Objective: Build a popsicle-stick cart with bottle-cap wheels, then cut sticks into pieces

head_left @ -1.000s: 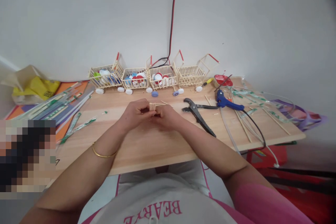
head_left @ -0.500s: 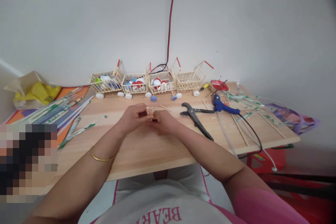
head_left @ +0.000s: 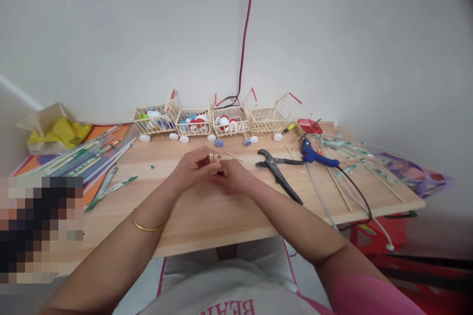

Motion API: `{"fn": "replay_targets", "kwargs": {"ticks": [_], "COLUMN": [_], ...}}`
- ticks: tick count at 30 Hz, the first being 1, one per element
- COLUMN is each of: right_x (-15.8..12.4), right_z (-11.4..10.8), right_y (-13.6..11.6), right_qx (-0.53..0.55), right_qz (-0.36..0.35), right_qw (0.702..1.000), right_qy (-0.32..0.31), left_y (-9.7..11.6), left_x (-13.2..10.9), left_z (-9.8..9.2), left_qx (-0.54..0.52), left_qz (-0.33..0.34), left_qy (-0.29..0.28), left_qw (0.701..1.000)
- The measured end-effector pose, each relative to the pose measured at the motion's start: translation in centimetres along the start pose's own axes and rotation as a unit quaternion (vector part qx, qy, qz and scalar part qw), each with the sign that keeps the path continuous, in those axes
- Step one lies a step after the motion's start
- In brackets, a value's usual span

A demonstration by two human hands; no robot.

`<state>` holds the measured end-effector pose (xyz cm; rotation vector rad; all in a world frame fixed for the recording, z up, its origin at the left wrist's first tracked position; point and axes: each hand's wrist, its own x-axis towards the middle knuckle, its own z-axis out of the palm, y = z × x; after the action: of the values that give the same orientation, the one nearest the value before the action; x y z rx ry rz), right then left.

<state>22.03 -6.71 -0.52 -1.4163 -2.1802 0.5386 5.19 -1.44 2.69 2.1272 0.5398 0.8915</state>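
Over the middle of the wooden table (head_left: 221, 221), my two hands meet around a small bundle of short wooden sticks (head_left: 214, 158). My left hand (head_left: 195, 170) is closed on the bundle, its thumb along the near side. Fingers curled, my right hand (head_left: 233, 175) presses against the bundle's right side; its fingertips are partly hidden. Just beyond lie a few thin loose sticks (head_left: 233, 157). To the right of my hands rests a pair of black-handled cutters (head_left: 275, 170), jaws apart.
Several miniature stick carts (head_left: 194, 123) line the wall, some holding bottle caps. On the right are a blue glue gun (head_left: 318, 153), its black cord, a red dish (head_left: 309, 126) and stick wrappers. Packaged sticks (head_left: 83, 157) and a yellow bag (head_left: 64, 135) occupy the left.
The view has shifted slightly, so the table contents appear a little lower and further right. Both hands stay together on the stick bundle, with only slight finger movement.
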Motion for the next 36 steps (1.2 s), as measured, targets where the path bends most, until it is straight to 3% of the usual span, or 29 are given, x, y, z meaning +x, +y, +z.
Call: {"fn": "replay_targets", "kwargs": {"ticks": [5,17,21,28,32,36], "right_x": [0.0,0.0,0.1,0.3,0.2,-0.1], "right_z": [0.1,0.1,0.2,0.4,0.3,-0.3], "right_y": [0.3,0.1,0.2,0.4,0.2,0.2], "right_qx": [0.039,0.046,0.022,0.015,0.052,0.134], "right_qz": [-0.045,-0.023,-0.002,0.001,0.012,0.040], "right_qw": [0.998,0.999,1.000,1.000,0.999,0.990], "right_qy": [0.009,-0.001,-0.014,-0.011,-0.003,-0.007], "left_y": [0.4,0.4,0.1,-0.7,-1.1,-1.6], "left_x": [-0.1,-0.1,-0.1,0.1,0.1,0.2], "left_z": [0.1,0.4,0.5,0.0,0.1,0.5], "left_qx": [-0.015,-0.027,-0.004,0.005,-0.066,-0.184], "left_qz": [0.002,-0.041,-0.072,-0.060,-0.119,-0.205], "left_qy": [0.032,0.041,0.008,-0.058,-0.028,0.026], "left_qw": [0.999,0.998,0.997,0.996,0.990,0.961]}}
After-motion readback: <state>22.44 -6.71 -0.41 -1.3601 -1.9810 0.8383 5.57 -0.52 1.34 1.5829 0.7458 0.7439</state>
